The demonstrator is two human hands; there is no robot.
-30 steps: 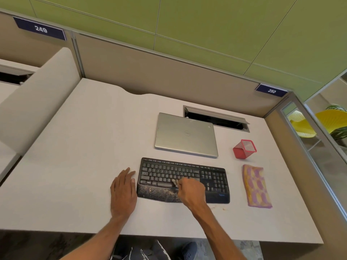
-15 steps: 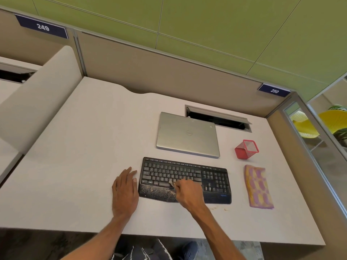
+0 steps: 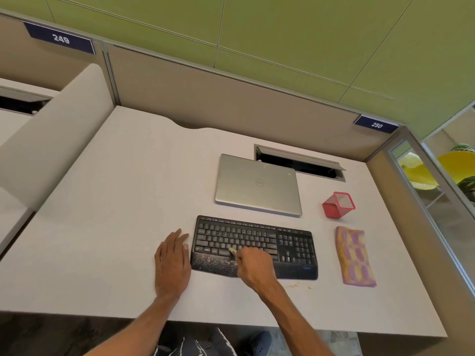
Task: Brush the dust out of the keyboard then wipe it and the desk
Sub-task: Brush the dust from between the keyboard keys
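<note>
One right hand point(image 3: 254, 265), seemingly around brush point(image 3: 233, 251)

right hand point(image 3: 254, 265) | brush point(image 3: 232, 251) | edged left along keyboard point(image 3: 257, 235)

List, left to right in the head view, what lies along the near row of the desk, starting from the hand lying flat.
Left hand → keyboard, with the right hand holding a brush on it → yellow and purple cloth. The red mesh holder, behind the cloth, is left out.
</note>
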